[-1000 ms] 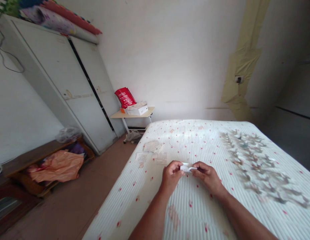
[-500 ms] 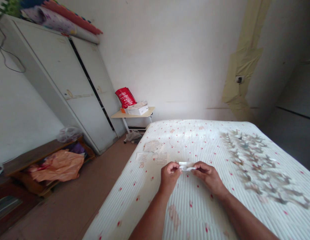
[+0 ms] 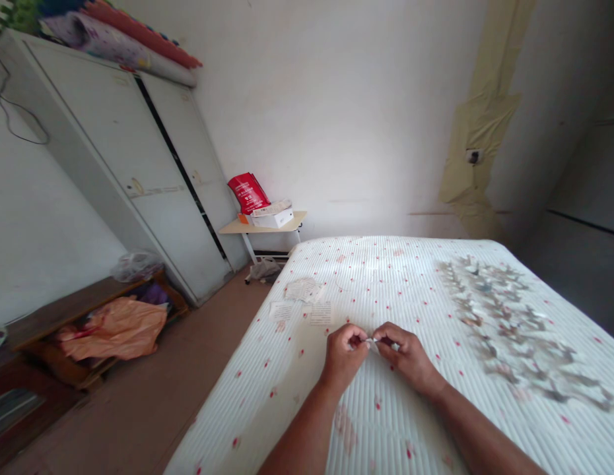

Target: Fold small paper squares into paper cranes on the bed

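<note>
My left hand point(image 3: 344, 356) and my right hand point(image 3: 406, 356) meet above a white quilted bedcover point(image 3: 386, 277) dotted with red. Between their fingertips they pinch a small piece of white paper point(image 3: 374, 340), mostly hidden by the fingers. To the right lie several small folded paper shapes point(image 3: 510, 323) in a long, blurred spread. Loose printed paper slips point(image 3: 303, 290) lie beyond my left hand, not touching it.
The bed's left edge drops to a brown floor point(image 3: 138, 409). Beyond stand a white double-door cabinet point(image 3: 178, 171) and a small table point(image 3: 260, 225) holding a red bag point(image 3: 248, 192) and a white box point(image 3: 272, 218). An orange plastic sheet point(image 3: 111, 328) lies on a low wooden bench.
The white paper shows much less now, drawn in between the fingertips. My hands have moved closer together and slightly right.
</note>
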Tool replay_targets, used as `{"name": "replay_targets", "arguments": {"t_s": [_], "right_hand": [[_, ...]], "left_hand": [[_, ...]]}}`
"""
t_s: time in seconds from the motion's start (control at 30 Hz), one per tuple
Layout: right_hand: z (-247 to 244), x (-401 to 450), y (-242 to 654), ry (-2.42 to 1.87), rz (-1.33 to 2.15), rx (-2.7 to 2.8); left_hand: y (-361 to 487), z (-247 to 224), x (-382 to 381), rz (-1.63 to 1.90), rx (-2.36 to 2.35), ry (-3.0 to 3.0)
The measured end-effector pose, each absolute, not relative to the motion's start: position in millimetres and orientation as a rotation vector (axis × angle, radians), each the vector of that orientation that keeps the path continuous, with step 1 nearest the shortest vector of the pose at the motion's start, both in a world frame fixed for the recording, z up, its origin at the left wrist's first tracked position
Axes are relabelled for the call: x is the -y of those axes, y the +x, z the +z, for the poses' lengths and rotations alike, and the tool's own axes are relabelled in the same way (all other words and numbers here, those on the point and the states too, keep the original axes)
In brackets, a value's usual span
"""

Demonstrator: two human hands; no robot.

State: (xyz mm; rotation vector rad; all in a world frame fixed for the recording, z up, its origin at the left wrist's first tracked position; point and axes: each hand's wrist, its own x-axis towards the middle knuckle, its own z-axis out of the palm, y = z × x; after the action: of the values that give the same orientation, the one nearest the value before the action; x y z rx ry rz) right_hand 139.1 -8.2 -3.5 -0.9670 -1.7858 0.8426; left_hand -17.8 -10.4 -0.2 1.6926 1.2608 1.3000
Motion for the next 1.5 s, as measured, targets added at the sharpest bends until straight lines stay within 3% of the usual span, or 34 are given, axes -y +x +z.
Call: {"name": "replay_targets", "arguments": {"t_s": [0.57,1.5], "right_hand": [[-1.9,9.0,129.6,-1.049,1.233,1.479],[2.3,10.8,128.8,-1.075,1.292,1.522]], "left_hand": [[-14.3,-2.9,8.4,1.314,-0.916,1.124],[-4.5,-6.4,9.9,1.302,-1.01,1.15]]}}
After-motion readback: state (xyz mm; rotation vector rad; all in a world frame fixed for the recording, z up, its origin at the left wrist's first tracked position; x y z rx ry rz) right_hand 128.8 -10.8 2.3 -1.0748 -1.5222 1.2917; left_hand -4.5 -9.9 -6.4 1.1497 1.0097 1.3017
